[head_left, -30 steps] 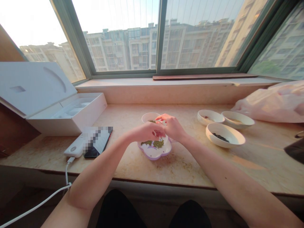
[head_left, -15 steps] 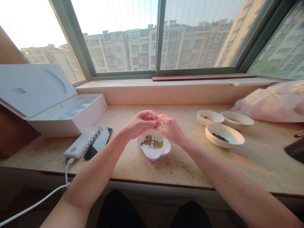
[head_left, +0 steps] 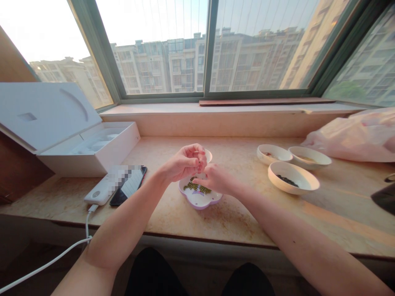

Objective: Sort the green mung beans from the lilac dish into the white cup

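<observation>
My left hand (head_left: pixel 187 163) is raised over the bowl's far left side, its fingers curled and closed. Some small thing may be between the fingertips, but I cannot make it out. Just right of it and slightly lower is my right hand (head_left: pixel 219 179), its thumb apart from the fingers and stretched left over the bowl; its fingertips are partly hidden. Below both hands stands a flower-shaped white bowl with a lilac outside (head_left: pixel 200 203), holding small green beans (head_left: pixel 202 189). The rim of another white bowl (head_left: pixel 209 156) shows behind my hands.
At right stand three white bowls, the nearest (head_left: pixel 304 184) with dark bits inside. A plastic bag (head_left: pixel 354 137) lies behind them. On the left are an open white box (head_left: pixel 115 144), a phone (head_left: pixel 128 187) and a white power bank with cable (head_left: pixel 100 191). The counter's front edge is near my knees.
My right hand has moved down and slightly away from my left fingertips, its thumb now over the beans. A white bowl rim behind the hands has come into sight.
</observation>
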Action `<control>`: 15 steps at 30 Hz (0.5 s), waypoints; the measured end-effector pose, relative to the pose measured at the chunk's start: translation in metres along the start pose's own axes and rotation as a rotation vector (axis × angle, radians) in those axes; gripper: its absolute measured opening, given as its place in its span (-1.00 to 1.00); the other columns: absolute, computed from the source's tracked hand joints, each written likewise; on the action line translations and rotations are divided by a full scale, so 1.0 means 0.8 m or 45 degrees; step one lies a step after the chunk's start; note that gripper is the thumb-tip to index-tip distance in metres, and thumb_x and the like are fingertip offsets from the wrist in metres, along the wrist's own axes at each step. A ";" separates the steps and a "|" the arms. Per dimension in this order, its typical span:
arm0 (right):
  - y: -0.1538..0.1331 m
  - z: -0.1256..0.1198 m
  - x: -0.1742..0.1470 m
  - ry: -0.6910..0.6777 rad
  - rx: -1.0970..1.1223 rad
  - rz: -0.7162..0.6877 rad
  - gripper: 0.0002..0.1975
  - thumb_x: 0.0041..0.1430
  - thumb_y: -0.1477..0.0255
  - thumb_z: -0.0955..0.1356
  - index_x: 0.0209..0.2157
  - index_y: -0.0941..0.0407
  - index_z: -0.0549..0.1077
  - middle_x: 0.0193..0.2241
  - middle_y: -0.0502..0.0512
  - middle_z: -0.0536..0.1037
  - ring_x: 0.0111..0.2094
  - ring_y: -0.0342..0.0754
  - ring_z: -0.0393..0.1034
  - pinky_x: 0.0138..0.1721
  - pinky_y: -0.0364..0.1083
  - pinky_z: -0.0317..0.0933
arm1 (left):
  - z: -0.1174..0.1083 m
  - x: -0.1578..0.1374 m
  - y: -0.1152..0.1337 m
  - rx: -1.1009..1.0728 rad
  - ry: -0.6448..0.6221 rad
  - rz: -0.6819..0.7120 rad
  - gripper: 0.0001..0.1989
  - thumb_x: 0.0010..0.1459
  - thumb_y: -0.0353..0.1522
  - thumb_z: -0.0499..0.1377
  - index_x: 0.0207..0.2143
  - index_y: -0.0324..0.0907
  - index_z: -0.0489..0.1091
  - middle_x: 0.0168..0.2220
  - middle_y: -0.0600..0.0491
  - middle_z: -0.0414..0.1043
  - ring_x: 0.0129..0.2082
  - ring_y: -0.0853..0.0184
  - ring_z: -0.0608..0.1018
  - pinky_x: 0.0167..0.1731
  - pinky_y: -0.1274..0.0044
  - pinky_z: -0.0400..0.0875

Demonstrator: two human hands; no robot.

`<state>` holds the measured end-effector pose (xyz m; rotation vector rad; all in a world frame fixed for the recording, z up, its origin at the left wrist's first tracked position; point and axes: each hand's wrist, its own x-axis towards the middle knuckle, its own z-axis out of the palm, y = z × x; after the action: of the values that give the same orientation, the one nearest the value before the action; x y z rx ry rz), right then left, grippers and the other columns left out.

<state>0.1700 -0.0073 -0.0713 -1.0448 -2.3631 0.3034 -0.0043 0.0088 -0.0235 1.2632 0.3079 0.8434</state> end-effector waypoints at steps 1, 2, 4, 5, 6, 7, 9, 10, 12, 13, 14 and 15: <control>0.000 0.001 -0.001 -0.043 -0.013 -0.009 -0.89 0.18 0.35 0.44 -0.26 0.05 0.63 -0.38 0.05 0.63 -0.34 0.00 0.50 -0.22 -0.05 0.29 | 0.000 0.000 0.000 -0.012 -0.008 -0.006 -0.41 -0.40 -0.14 0.56 -0.39 -0.14 0.32 -0.53 0.20 0.38 -0.58 0.50 0.40 -0.50 0.57 0.28; 0.000 0.002 -0.001 -0.078 -0.026 -0.013 -0.87 0.17 0.34 0.45 -0.24 0.03 0.64 -0.35 0.06 0.64 -0.31 0.02 0.51 -0.21 -0.04 0.30 | 0.001 -0.001 0.001 -0.022 -0.013 -0.013 -0.40 -0.41 -0.15 0.56 -0.40 -0.14 0.32 -0.54 0.20 0.38 -0.59 0.50 0.39 -0.52 0.57 0.27; 0.001 0.004 -0.003 -0.122 -0.050 0.002 -0.82 0.16 0.32 0.46 -0.18 0.01 0.64 -0.28 0.09 0.65 -0.24 0.07 0.53 -0.18 -0.02 0.32 | 0.003 -0.002 0.001 -0.024 -0.012 -0.030 -0.39 -0.44 -0.15 0.57 -0.41 -0.14 0.33 -0.56 0.21 0.38 -0.61 0.50 0.39 -0.54 0.58 0.26; 0.000 0.004 -0.003 -0.134 -0.056 0.012 -0.79 0.15 0.32 0.46 -0.16 0.00 0.64 -0.24 0.10 0.65 -0.21 0.09 0.53 -0.17 -0.01 0.33 | 0.004 -0.002 0.001 -0.017 -0.009 -0.044 -0.38 -0.46 -0.15 0.57 -0.41 -0.15 0.33 -0.57 0.21 0.38 -0.62 0.50 0.39 -0.55 0.59 0.25; 0.000 0.005 -0.004 -0.142 -0.060 0.022 -0.77 0.14 0.31 0.47 -0.14 -0.01 0.64 -0.21 0.11 0.66 -0.18 0.10 0.53 -0.15 0.00 0.34 | 0.005 -0.002 0.001 -0.009 -0.006 -0.058 -0.37 -0.48 -0.14 0.58 -0.40 -0.15 0.34 -0.58 0.21 0.39 -0.62 0.49 0.39 -0.56 0.59 0.24; -0.001 0.006 -0.005 -0.150 -0.061 0.028 -0.75 0.14 0.31 0.47 -0.12 -0.01 0.63 -0.18 0.11 0.66 -0.16 0.11 0.53 -0.14 0.00 0.34 | 0.005 -0.002 0.001 -0.004 -0.008 -0.069 -0.37 -0.49 -0.13 0.58 -0.41 -0.15 0.34 -0.59 0.20 0.39 -0.63 0.49 0.39 -0.57 0.59 0.24; -0.003 0.006 -0.006 -0.174 -0.062 0.028 -0.72 0.14 0.31 0.46 -0.08 -0.01 0.62 -0.13 0.12 0.65 -0.13 0.12 0.53 -0.11 0.00 0.35 | 0.006 -0.002 0.001 -0.008 -0.020 -0.081 -0.37 -0.48 -0.14 0.58 -0.41 -0.16 0.34 -0.58 0.19 0.42 -0.62 0.48 0.41 -0.56 0.58 0.26; -0.004 0.006 -0.006 -0.189 -0.062 0.025 -0.71 0.15 0.32 0.46 -0.06 -0.01 0.62 -0.12 0.12 0.65 -0.12 0.12 0.53 -0.10 0.01 0.35 | 0.006 -0.002 0.001 -0.018 -0.024 -0.080 -0.38 -0.48 -0.16 0.58 -0.41 -0.17 0.35 -0.56 0.18 0.44 -0.62 0.48 0.42 -0.54 0.58 0.28; -0.007 0.007 -0.007 -0.217 -0.067 0.020 -0.71 0.16 0.32 0.45 -0.06 -0.01 0.61 -0.11 0.12 0.64 -0.11 0.11 0.53 -0.09 0.00 0.34 | 0.005 -0.002 0.001 -0.043 -0.032 -0.072 -0.41 -0.45 -0.20 0.58 -0.42 -0.17 0.35 -0.54 0.18 0.46 -0.60 0.48 0.44 -0.52 0.58 0.31; -0.008 0.007 -0.007 -0.230 -0.071 0.019 -0.72 0.17 0.33 0.45 -0.06 -0.01 0.62 -0.12 0.12 0.65 -0.12 0.10 0.53 -0.09 0.00 0.34 | 0.005 -0.002 0.001 -0.054 -0.041 -0.067 -0.43 -0.42 -0.21 0.58 -0.42 -0.17 0.36 -0.53 0.18 0.46 -0.59 0.48 0.44 -0.51 0.58 0.32; -0.008 0.008 -0.007 -0.238 -0.078 0.022 -0.74 0.18 0.33 0.45 -0.08 0.00 0.62 -0.14 0.12 0.65 -0.13 0.10 0.53 -0.10 0.00 0.33 | 0.005 -0.002 0.001 -0.065 -0.054 -0.061 -0.46 -0.39 -0.23 0.58 -0.41 -0.18 0.37 -0.52 0.18 0.46 -0.59 0.48 0.45 -0.49 0.58 0.33; -0.009 0.008 -0.006 -0.241 -0.085 0.029 -0.76 0.18 0.33 0.44 -0.10 0.00 0.63 -0.16 0.12 0.65 -0.15 0.10 0.53 -0.12 -0.01 0.33 | 0.006 -0.002 0.001 -0.072 -0.068 -0.053 -0.49 -0.35 -0.24 0.57 -0.41 -0.18 0.38 -0.52 0.17 0.46 -0.58 0.49 0.45 -0.49 0.58 0.33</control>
<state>0.1645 -0.0155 -0.0758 -1.1187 -2.5464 0.3481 -0.0030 0.0046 -0.0215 1.2207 0.2650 0.7761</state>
